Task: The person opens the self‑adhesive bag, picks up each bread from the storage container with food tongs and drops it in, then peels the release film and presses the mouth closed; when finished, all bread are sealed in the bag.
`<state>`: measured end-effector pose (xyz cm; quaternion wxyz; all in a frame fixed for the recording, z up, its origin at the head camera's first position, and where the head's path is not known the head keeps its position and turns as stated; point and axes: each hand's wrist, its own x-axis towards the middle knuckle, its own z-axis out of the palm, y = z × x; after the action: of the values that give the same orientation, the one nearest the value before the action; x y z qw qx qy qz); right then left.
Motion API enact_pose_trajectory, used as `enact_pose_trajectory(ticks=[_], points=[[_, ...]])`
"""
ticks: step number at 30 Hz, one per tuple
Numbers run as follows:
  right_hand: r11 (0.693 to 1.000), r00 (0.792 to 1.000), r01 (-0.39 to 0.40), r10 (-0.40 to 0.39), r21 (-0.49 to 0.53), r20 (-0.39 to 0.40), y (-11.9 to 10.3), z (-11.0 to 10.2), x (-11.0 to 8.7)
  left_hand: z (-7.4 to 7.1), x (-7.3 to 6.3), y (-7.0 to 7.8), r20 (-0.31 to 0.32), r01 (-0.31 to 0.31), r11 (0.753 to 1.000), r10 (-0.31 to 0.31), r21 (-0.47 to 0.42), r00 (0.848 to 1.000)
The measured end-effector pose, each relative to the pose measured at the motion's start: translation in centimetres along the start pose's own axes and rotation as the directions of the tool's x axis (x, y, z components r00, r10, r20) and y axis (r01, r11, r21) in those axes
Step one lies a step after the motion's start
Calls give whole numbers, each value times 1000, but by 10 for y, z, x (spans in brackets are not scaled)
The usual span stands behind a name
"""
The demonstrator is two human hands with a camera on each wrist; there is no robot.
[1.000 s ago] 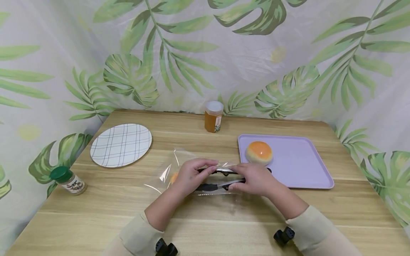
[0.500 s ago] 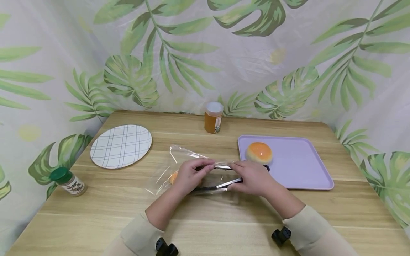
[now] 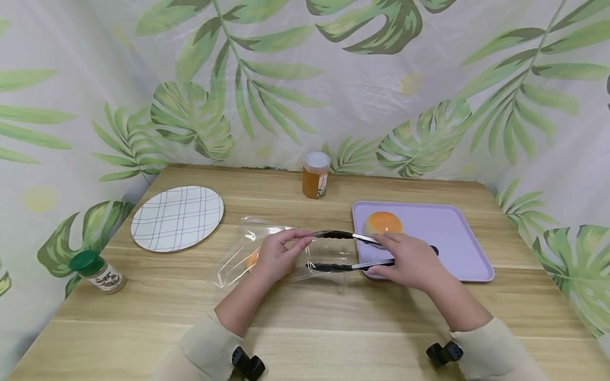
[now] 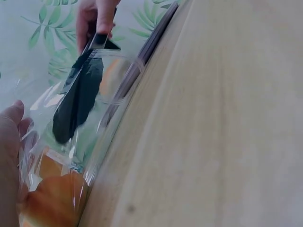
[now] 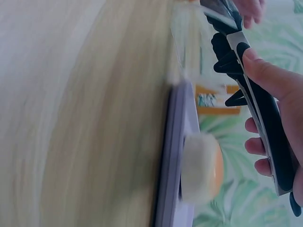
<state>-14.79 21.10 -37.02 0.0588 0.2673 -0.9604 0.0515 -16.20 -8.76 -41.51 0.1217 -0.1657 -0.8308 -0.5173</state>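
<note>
Tongs (image 3: 331,268) with brushed-looking silver arms and black scalloped heads sit in the right hand (image 3: 409,259), which grips them by the dark handles, thumb on one arm and fingers round the other, the two arms spread wide. Their heads show through the film of a clear plastic bag (image 3: 229,267) and appear to be within its mouth, probably parted so that the thin film stands off from itself. The left hand (image 3: 277,259) pinches the bag's upper edge between thumb and fingertips close to one head, seemingly to steady the slack, slippery sheet; whether it also touches the tongs I cannot tell. Inside the bag, partly behind that hand, lies an orange-topped bun (image 3: 251,259). A second bun (image 3: 383,223), a glossy orange dome over a pale, matte base, rests near the left edge of a lavender tray (image 3: 459,243), whose low raised rim would stop a round thing rolling off. Farther back stands a faceted amber jar (image 3: 315,177) with a whitish lid; to the left are a round white plate (image 3: 177,218) with thin grid lines and a green-capped shaker (image 3: 97,271), all on the wood-grained table (image 3: 305,344).
</note>
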Motion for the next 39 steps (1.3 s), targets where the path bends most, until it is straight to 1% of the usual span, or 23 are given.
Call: enact_pose_trajectory(ticks=[4, 8, 12, 14, 17, 19, 21, 25, 28, 34, 39], points=[[996, 997, -80, 81, 37, -17, 16, -7, -16, -1, 3, -1, -52, 32, 999, -31, 16, 998], [981, 983, -176, 179, 77, -33, 33, -15, -33, -2, 5, -3, -78, 59, 998, -57, 24, 995], [953, 957, -285, 289, 101, -32, 52, -18, -49, -5, 6, -3, -52, 73, 996, -70, 46, 996], [937, 941, -333, 337, 107, -18, 62, -18, -57, -7, 6, -2, -27, 72, 995, -70, 64, 997], [918, 924, -381, 381, 114, 22, 73, -17, -65, -9, 6, -1, 11, 53, 994, -54, 97, 998], [910, 918, -397, 395, 119, 43, 78, -15, -69, -10, 6, -1, 32, 49, 992, -53, 114, 998], [906, 915, -404, 399, 125, 65, 83, -13, -70, -11, 7, -1, 39, 57, 990, -62, 127, 997], [902, 911, -410, 400, 134, 98, 87, -9, -70, -10, 10, -2, 5, 108, 986, -110, 126, 994], [898, 906, -418, 403, 139, 127, 89, -6, -67, -10, 12, -3, -13, 129, 985, -128, 119, 992], [889, 894, -439, 416, 132, 167, 93, -1, -65, -9, 13, -3, 14, 114, 988, -116, 107, 993], [884, 886, -454, 433, 116, 167, 95, 0, -66, -7, 13, -3, 24, 108, 988, -111, 115, 993]])
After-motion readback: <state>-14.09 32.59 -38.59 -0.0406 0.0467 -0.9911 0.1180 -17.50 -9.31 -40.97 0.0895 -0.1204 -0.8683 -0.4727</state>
